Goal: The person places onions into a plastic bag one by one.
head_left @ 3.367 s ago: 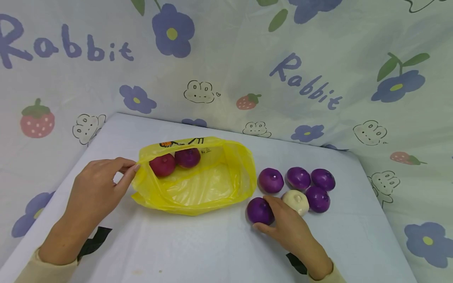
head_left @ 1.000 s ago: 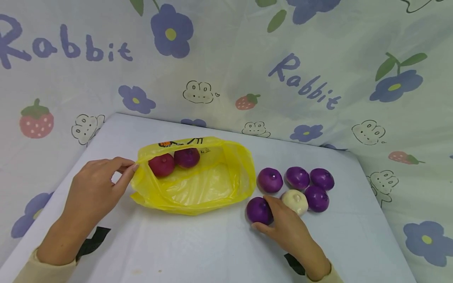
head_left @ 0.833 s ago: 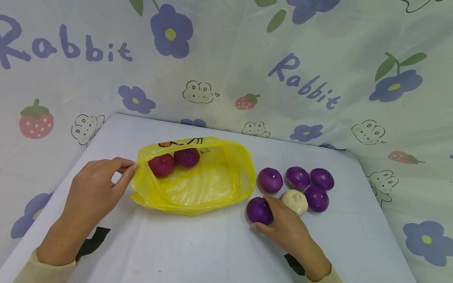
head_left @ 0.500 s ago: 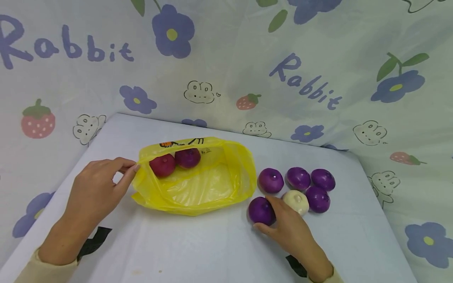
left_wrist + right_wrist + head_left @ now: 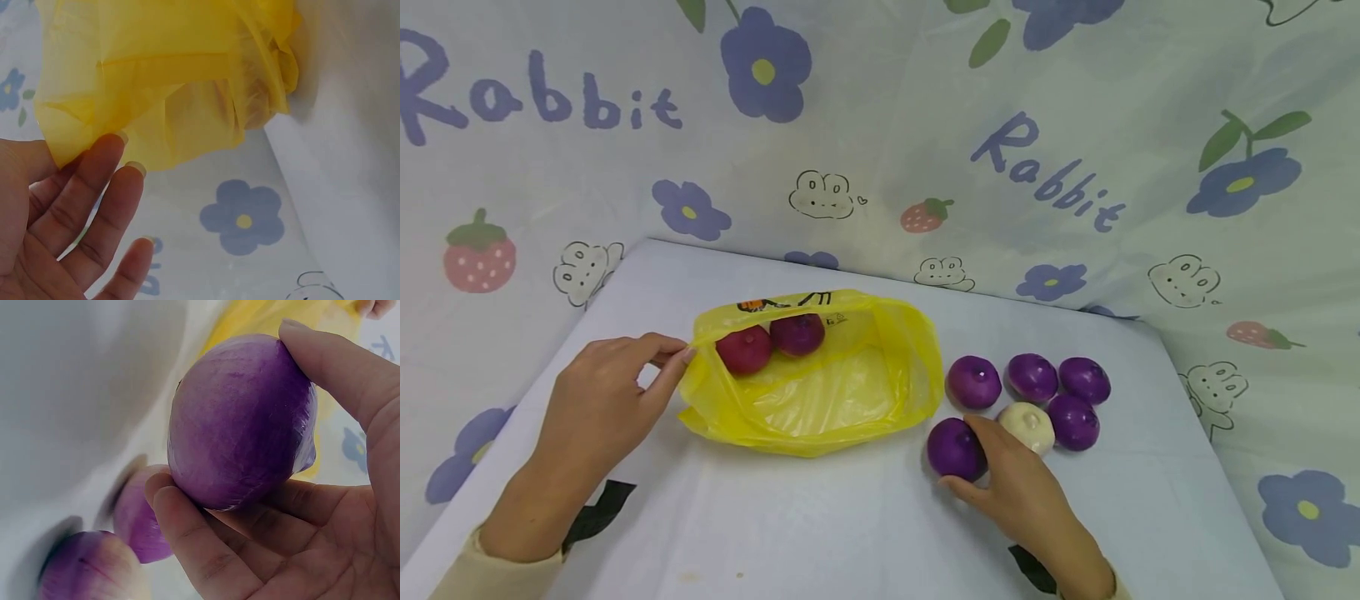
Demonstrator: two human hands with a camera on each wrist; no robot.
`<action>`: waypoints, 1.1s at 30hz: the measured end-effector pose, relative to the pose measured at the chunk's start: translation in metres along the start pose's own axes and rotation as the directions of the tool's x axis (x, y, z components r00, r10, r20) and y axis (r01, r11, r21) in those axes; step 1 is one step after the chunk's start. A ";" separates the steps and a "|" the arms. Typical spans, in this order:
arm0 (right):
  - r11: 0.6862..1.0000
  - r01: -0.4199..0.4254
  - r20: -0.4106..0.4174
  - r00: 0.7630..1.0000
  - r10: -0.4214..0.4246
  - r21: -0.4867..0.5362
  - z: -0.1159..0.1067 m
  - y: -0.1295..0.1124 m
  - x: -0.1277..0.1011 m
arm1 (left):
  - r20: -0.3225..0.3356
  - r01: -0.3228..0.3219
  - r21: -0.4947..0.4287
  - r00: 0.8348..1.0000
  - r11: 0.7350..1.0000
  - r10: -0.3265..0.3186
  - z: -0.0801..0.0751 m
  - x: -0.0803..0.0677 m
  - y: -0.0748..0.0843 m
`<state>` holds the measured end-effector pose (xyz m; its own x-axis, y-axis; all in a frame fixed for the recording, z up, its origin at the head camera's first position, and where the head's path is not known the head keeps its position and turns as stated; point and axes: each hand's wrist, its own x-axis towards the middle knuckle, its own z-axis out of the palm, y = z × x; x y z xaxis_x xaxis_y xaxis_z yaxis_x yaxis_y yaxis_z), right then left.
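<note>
A yellow plastic bag (image 5: 820, 392) lies open on the table with two reddish onions (image 5: 745, 348) inside at its far left. My left hand (image 5: 666, 357) pinches the bag's left rim (image 5: 81, 125). My right hand (image 5: 973, 454) grips a purple onion (image 5: 953, 448) between thumb and fingers, just right of the bag; the right wrist view shows that purple onion (image 5: 240, 422) filling the palm. Several more purple onions (image 5: 1033, 377) and one white onion (image 5: 1028, 427) sit in a cluster to the right.
The table (image 5: 820, 533) wears a pale cloth, and a printed curtain (image 5: 880, 150) with flowers and "Rabbit" lettering hangs behind. The table's right edge (image 5: 1195, 433) runs close to the onion cluster.
My right hand with the purple onion has shifted very slightly to the right and toward me. The left hand and the bag stay put.
</note>
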<state>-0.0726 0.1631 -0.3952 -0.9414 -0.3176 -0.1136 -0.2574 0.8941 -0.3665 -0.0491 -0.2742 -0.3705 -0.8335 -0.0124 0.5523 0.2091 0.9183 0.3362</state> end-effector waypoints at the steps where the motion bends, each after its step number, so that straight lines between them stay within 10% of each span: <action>1: 1.000 -0.002 0.002 1.000 0.002 -0.004 -0.001 -0.001 0.000 | -0.004 -0.005 -0.001 1.000 1.000 0.005 0.000 0.000 0.000; 33: 0.968 0.234 -0.128 0.961 -0.245 -0.094 -0.026 -0.036 0.000 | 0.020 0.019 -0.004 1.000 1.000 -0.019 -0.002 0.000 0.001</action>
<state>-0.0690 0.1395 -0.3582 -0.8695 -0.4839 0.0986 -0.4900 0.8205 -0.2945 -0.0476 -0.2736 -0.3690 -0.8473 -0.0221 0.5306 0.1953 0.9162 0.3500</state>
